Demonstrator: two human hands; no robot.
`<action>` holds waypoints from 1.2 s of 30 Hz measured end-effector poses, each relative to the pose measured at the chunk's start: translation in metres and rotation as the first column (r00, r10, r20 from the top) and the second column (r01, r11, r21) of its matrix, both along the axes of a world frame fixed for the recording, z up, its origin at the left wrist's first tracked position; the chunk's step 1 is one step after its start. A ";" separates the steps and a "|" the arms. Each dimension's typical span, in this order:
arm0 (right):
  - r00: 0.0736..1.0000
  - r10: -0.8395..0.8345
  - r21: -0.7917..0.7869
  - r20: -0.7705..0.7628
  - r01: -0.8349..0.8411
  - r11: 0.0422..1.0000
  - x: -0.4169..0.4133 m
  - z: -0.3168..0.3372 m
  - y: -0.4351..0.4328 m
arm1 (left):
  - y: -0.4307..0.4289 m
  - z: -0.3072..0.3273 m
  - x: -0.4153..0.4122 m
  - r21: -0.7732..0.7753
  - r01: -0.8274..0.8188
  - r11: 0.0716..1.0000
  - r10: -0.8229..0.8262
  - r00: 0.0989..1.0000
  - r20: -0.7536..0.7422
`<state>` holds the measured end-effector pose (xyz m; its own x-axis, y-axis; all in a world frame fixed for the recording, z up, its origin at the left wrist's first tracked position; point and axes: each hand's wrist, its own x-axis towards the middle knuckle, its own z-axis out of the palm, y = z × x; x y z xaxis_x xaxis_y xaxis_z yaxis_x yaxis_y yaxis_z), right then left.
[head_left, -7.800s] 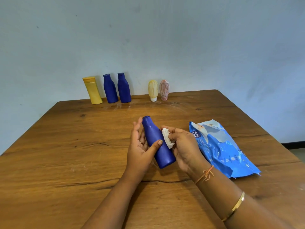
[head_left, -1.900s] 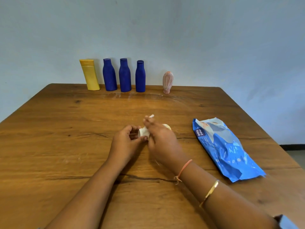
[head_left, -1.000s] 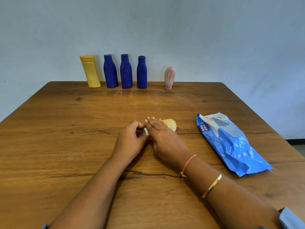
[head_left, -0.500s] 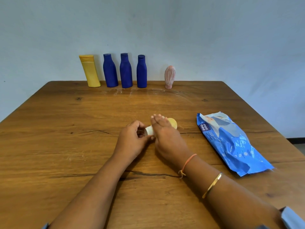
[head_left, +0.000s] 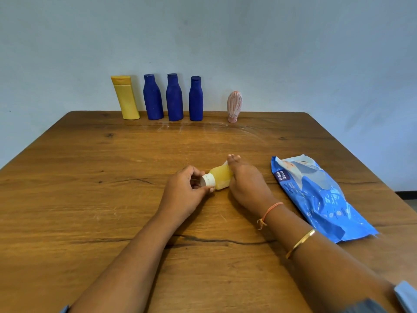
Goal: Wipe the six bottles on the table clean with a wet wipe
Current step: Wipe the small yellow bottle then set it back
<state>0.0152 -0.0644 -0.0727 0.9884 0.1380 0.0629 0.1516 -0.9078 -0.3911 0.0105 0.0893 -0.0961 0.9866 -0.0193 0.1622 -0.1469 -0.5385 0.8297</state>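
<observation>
Yellow plastic marks the item now being cleaned: a small yellow bottle (head_left: 222, 178) with a white cap (head_left: 207, 180), lying on its side near the middle of the tabletop (head_left: 90, 199).

Head view. The left hand (head_left: 182, 193) pinches the cap between thumb and fingertips and steadies the bottle. The right hand (head_left: 246, 181) is cupped over the base end, with its fingers close together and pointing away from the person. A corner of the wet wipe (head_left: 225, 164) shows white between that hand and the bottle. The rest is hidden under the palm, so how much of it bears on the plastic cannot be told.

Change: half a second earlier the right hand covered the bottle almost up to the cap. It has since slid toward the base, exposing the shoulder and middle. This looks like one stroke along the body nearing its end (cap to base).

Far edge, all upright: a tall yellow bottle (head_left: 126, 98), three blue bottles (head_left: 174, 98), a gap, then a pink bottle (head_left: 234, 106). Several seconds ago a blue bottle was in the hands; it now stands back in the row. The wipe pack (head_left: 316, 195) lies flat, apart from the right hand.

Status, as a judgement: work is proceeding along the row, and the pink bottle probably remains.
</observation>
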 end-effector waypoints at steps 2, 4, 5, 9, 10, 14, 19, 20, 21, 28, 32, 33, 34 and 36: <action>0.994 0.090 -0.015 0.061 -0.089 0.996 -0.009 -0.002 0.016 | 0.000 -0.002 0.000 -0.022 0.006 1.000 -0.006 1.000 0.001; 0.976 0.192 -0.026 0.106 -0.190 0.981 -0.018 -0.004 0.031 | 0.002 -0.003 0.001 -0.011 0.014 1.000 -0.014 1.000 0.015; 0.966 0.228 -0.032 0.120 -0.226 0.974 -0.021 -0.004 0.035 | 0.003 -0.004 0.001 0.010 0.014 1.000 -0.015 1.000 0.026; 0.963 0.245 -0.029 0.113 -0.243 0.970 -0.016 -0.001 0.026 | 0.003 -0.006 0.002 -0.026 0.032 0.999 -0.031 0.999 0.017; 0.971 0.217 -0.029 0.102 -0.215 0.976 -0.012 -0.001 0.020 | 0.002 -0.006 0.002 -0.039 0.033 0.999 -0.033 0.999 0.006; 1.000 0.018 0.011 0.015 -0.018 1.000 0.004 0.003 -0.005 | 0.001 -0.006 0.004 -0.023 0.029 0.999 -0.029 1.000 0.007; 1.000 -0.002 -0.003 0.011 0.002 1.000 0.003 0.005 0.001 | 0.001 -0.008 0.005 -0.012 0.033 0.999 -0.033 0.999 0.017; 0.999 0.032 -0.016 0.031 -0.031 0.999 -0.002 0.004 0.009 | 0.001 -0.008 0.005 -0.018 0.038 0.999 -0.038 0.999 0.019; 0.996 0.078 -0.025 0.054 -0.076 0.997 -0.007 0.002 0.018 | 0.001 -0.009 0.004 -0.022 0.041 0.999 -0.040 0.999 0.026; 0.962 0.233 -0.071 0.141 -0.225 0.972 -0.020 -0.001 0.036 | 0.001 -0.005 0.001 -0.160 0.029 0.987 -0.024 0.999 0.031; 0.995 0.080 -0.028 0.052 -0.078 0.997 -0.006 0.005 0.007 | -0.001 0.000 0.001 -0.152 0.038 0.988 -0.035 0.999 0.020; 0.999 0.029 -0.006 0.028 -0.029 1.000 -0.002 0.008 0.001 | -0.001 0.001 0.000 -0.131 0.037 0.991 -0.034 0.999 0.030; 1.000 -0.008 0.020 0.009 0.008 1.000 0.001 0.010 -0.004 | -0.002 0.001 0.000 -0.113 0.037 0.993 -0.033 0.999 0.037; 0.999 -0.032 0.042 -0.002 0.033 0.999 0.004 0.014 -0.006 | -0.002 0.001 0.000 -0.090 0.048 0.995 -0.043 0.998 0.050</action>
<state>0.0188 -0.0709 -0.0589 0.9924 0.1031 0.0668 0.1219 -0.8950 -0.4290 0.0108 0.0873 -0.0955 0.9761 -0.0472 0.2122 -0.2103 -0.4527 0.8665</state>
